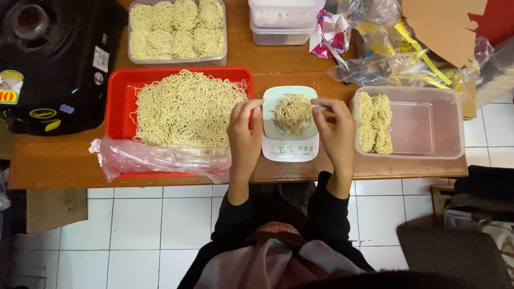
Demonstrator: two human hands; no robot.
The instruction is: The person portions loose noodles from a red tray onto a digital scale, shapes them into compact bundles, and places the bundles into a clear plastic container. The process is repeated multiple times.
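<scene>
My left hand and right hand sit at the centre of the frame, on either side of the small white kitchen scale. On its platform lies a little nest of raw yellow noodles. The fingertips of both hands reach in at the top edge of that nest: the right ones look pinched on a few strands, while the left ones are curled at the platform's rim, and I cannot tell whether they grip anything.

The nest looks light, soft and springy, a loose tangle that would sag and shed strands if lifted from one point. I judge it best taken from both sides, fingers cupped under the bulk, gently, since thin strands tear easily.

Left of centre, a red tray holds a big heap of the same noodles, with a crumpled clear plastic sheet along its lower edge. At the top left-centre a clear tub is packed with finished nests. To the right of the scale is a clear rectangular box with a couple of nests at its left end. Stacked white lidded tubs stand at the top centre, with a pink-and-white wrapper and clear bags with yellow stripes beside them. In the upper left, a black cooker bears round yellow stickers and a small white rectangular label
</scene>
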